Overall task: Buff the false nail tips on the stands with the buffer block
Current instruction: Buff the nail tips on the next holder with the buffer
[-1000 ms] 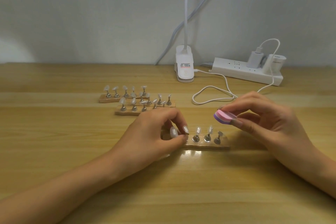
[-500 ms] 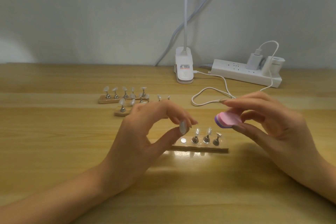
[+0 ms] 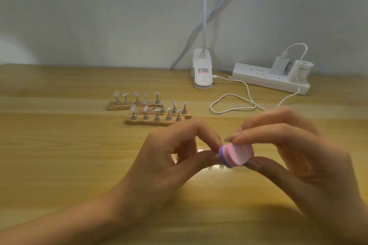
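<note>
The right hand (image 3: 298, 155) clamps its thumb and fingers on the pink-and-purple buffer (image 3: 237, 154), held above the tabletop (image 3: 59, 155). The left hand (image 3: 169, 165) has curled fingers whose thumb and forefinger tips meet at the buffer's purple edge. They perhaps pinch a nail tip, but it is hidden, so I cannot tell. Stands (image 3: 157, 121) carrying nail tips (image 3: 133, 108) sit farther back.

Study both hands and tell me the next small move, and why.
Probably a short stroke of the buffer block across whatever the left hand pinches. The right hand holds the block raised in a fingertip grip, its edge at the left hand's pinched fingertips; the pinched thing, likely a nail tip, is hidden.
</note>
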The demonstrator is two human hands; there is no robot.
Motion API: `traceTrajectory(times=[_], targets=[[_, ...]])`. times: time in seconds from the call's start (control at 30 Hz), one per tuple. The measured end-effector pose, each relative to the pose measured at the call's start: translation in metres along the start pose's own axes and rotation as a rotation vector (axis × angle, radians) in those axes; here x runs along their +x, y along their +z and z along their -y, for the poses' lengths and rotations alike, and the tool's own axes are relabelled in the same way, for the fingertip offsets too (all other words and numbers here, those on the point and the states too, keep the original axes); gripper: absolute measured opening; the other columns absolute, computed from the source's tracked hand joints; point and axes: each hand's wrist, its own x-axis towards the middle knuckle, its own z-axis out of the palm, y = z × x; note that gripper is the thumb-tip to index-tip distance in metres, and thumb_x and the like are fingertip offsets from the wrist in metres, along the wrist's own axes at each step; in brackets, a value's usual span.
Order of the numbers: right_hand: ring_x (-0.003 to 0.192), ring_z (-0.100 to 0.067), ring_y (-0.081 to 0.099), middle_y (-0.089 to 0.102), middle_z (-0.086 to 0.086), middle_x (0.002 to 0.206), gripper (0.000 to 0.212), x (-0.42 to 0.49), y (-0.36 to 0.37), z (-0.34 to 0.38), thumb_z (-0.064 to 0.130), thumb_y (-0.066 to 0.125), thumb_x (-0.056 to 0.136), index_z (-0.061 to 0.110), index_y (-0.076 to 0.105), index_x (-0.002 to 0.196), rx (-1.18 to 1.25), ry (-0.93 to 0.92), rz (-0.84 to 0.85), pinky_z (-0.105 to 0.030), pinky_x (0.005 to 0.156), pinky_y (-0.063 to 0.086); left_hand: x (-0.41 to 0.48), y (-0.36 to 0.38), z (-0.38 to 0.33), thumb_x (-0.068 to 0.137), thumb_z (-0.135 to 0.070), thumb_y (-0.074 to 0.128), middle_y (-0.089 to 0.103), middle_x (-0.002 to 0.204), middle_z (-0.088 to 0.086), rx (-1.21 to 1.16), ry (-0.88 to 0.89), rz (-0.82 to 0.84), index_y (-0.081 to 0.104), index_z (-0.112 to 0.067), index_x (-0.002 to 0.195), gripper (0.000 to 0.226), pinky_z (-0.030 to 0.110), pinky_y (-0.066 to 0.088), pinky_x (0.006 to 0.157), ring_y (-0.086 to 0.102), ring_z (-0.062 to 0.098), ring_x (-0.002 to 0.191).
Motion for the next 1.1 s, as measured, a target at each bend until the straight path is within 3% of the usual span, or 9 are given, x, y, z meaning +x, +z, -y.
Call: traceTrajectory(times=[0.17, 0.3, 0.5, 0.63, 0.73, 0.8, 0.9, 1.0, 1.1], targets=[[0.101, -0.025, 0.067, 0.066, 0.008, 0.108, 0.021, -0.003, 0.006, 0.005, 0.025, 0.067, 0.090, 0.023, 0.069, 0.111, 0.086, 0.060, -0.116, -0.046, 0.083, 0.054, -0.001, 0.003, -0.002, 0.090, -0.036, 0.065, 0.067, 0.078, 0.005, -0.038, -0.034, 0.021, 0.064, -0.034, 0.089, 0.002, 0.050, 0.045, 0.053, 0.056, 0.046, 0.061], [0.105, -0.015, 0.066, 0.062, 0.011, 0.112, 0.029, -0.001, 0.001, 0.007, 0.020, 0.070, 0.089, 0.032, 0.067, 0.115, -0.011, -0.011, -0.004, -0.030, 0.089, 0.053, -0.001, 0.005, -0.004, 0.093, -0.043, 0.061, 0.065, 0.078, 0.002, 0.014, -0.012, 0.040, 0.061, -0.024, 0.090, 0.019, 0.047, 0.044, 0.049, 0.055, 0.046, 0.059], [0.099, -0.016, 0.069, 0.065, 0.007, 0.106, 0.018, -0.006, 0.010, 0.013, 0.018, 0.070, 0.088, 0.026, 0.075, 0.103, -0.006, -0.064, -0.067, -0.030, 0.084, 0.053, -0.002, 0.006, -0.003, 0.091, -0.032, 0.057, 0.063, 0.077, 0.007, 0.008, -0.038, 0.026, 0.059, -0.023, 0.089, 0.010, 0.047, 0.041, 0.047, 0.053, 0.044, 0.055], [0.100, -0.016, 0.066, 0.066, 0.002, 0.105, 0.020, 0.000, 0.001, 0.008, 0.018, 0.068, 0.086, 0.026, 0.069, 0.104, -0.056, 0.034, -0.161, -0.037, 0.083, 0.052, -0.003, 0.005, -0.003, 0.091, -0.032, 0.059, 0.065, 0.078, -0.003, 0.003, -0.038, 0.036, 0.059, -0.024, 0.090, 0.008, 0.047, 0.042, 0.049, 0.054, 0.044, 0.057], [0.090, -0.007, 0.070, 0.069, 0.015, 0.095, 0.023, 0.004, 0.017, 0.006, 0.006, 0.059, 0.096, 0.010, 0.072, 0.115, 0.059, 0.099, 0.133, -0.020, 0.080, 0.052, -0.002, 0.006, -0.001, 0.090, -0.035, 0.058, 0.062, 0.077, 0.015, -0.012, -0.051, 0.034, 0.060, -0.024, 0.090, 0.011, 0.047, 0.042, 0.048, 0.053, 0.045, 0.056], [0.092, -0.007, 0.070, 0.069, 0.015, 0.093, 0.022, 0.002, 0.016, 0.006, 0.006, 0.058, 0.096, 0.006, 0.070, 0.115, 0.068, 0.085, 0.147, -0.018, 0.081, 0.051, -0.001, 0.005, 0.001, 0.089, -0.036, 0.059, 0.061, 0.074, 0.020, -0.038, -0.089, 0.012, 0.060, -0.025, 0.090, 0.011, 0.037, 0.040, 0.044, 0.052, 0.040, 0.051], [0.102, -0.018, 0.067, 0.066, 0.006, 0.104, 0.018, -0.001, 0.005, 0.006, 0.019, 0.067, 0.088, 0.027, 0.070, 0.104, -0.025, 0.059, -0.135, -0.031, 0.086, 0.051, 0.000, 0.002, 0.003, 0.089, -0.034, 0.061, 0.066, 0.073, -0.002, -0.059, -0.099, 0.009, 0.061, -0.030, 0.087, 0.004, 0.025, 0.034, 0.044, 0.049, 0.023, 0.047], [0.103, -0.018, 0.066, 0.064, 0.009, 0.109, 0.019, -0.004, 0.004, 0.003, 0.023, 0.067, 0.090, 0.028, 0.071, 0.108, -0.040, 0.002, -0.063, -0.031, 0.087, 0.051, 0.000, 0.001, 0.004, 0.089, -0.033, 0.061, 0.065, 0.073, -0.004, -0.061, -0.097, 0.019, 0.062, -0.032, 0.086, 0.003, 0.017, 0.033, 0.049, 0.045, 0.021, 0.047], [0.102, -0.023, 0.066, 0.065, 0.003, 0.109, 0.020, -0.002, 0.004, -0.002, 0.020, 0.067, 0.088, 0.026, 0.067, 0.108, -0.005, 0.062, -0.159, -0.043, 0.086, 0.052, -0.002, 0.002, 0.003, 0.090, -0.029, 0.061, 0.069, 0.076, -0.014, -0.065, -0.074, 0.053, 0.062, -0.028, 0.088, 0.003, 0.017, 0.039, 0.046, 0.043, 0.004, 0.042]])
